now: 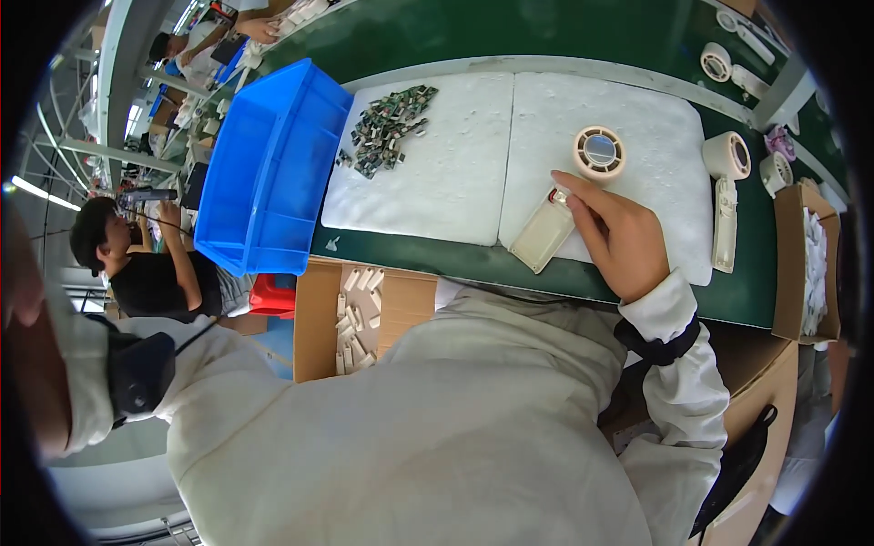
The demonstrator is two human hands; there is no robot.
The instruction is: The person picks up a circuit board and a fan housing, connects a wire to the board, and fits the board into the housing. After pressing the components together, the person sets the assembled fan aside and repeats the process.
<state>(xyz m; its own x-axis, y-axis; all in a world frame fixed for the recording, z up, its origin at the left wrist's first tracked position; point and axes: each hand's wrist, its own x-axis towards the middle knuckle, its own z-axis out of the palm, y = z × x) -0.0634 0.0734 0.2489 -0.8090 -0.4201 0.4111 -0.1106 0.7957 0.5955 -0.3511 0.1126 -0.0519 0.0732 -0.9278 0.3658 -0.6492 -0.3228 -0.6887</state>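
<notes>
My right hand is closed at the upper end of a long cream plastic housing, thumb and fingers pressed together there. The housing lies slanted at the near edge of a white foam mat, hollow side up. A small red part shows beside my fingertips. Just beyond the hand stands a round cream ring-shaped part with a pale disc in its middle. My left hand is raised close at the far left, dark and cut off, its fingers not readable.
A blue plastic bin borders the mat's left. Several small green circuit boards are heaped on the mat. Cream parts stand at right, near a cardboard box. Another open box holds cream pieces below. A person sits left.
</notes>
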